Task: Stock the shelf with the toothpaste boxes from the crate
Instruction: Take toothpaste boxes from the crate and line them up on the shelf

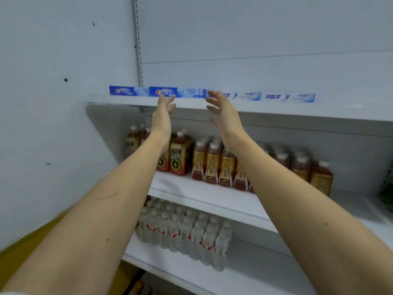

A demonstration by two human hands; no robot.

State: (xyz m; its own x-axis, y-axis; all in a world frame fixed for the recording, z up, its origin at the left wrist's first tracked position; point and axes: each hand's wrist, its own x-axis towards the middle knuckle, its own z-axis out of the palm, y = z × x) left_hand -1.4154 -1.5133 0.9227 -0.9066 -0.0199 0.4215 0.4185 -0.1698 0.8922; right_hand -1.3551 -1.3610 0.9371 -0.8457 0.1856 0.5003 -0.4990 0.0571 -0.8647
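1. Both arms reached up toward the top shelf [276, 109], a white board w/ a row of toothpaste boxes lying lengthwise along it.
2. L hand [162, 112]: fingers straight, loosely spread, holding nothing. Fingertips were at the lower edge of the 2nd blue box [177, 91]; can't tell if they actually touched it.
3. R hand [221, 109]: fingers slightly bent & spread, nothing in it. Fingertips sat in front of the L end of the 1st white box [242, 96], partly hiding its print.
4. Row, L to R: blue box [127, 90] at far L, 2nd blue box overlapping its R end, then the 2 white boxes; 2nd white box [290, 97] was furthest R.
5. Middle shelf [202, 194] held brown drink bottles [212, 162] w/ white caps, in rows.
6. Lower shelf [244, 279] held clear water bottles [185, 233], packed close together.
7. Crate wasn't in view.
8. Grey wall [53, 103] at L, yellow floor strip [25, 252] below it.
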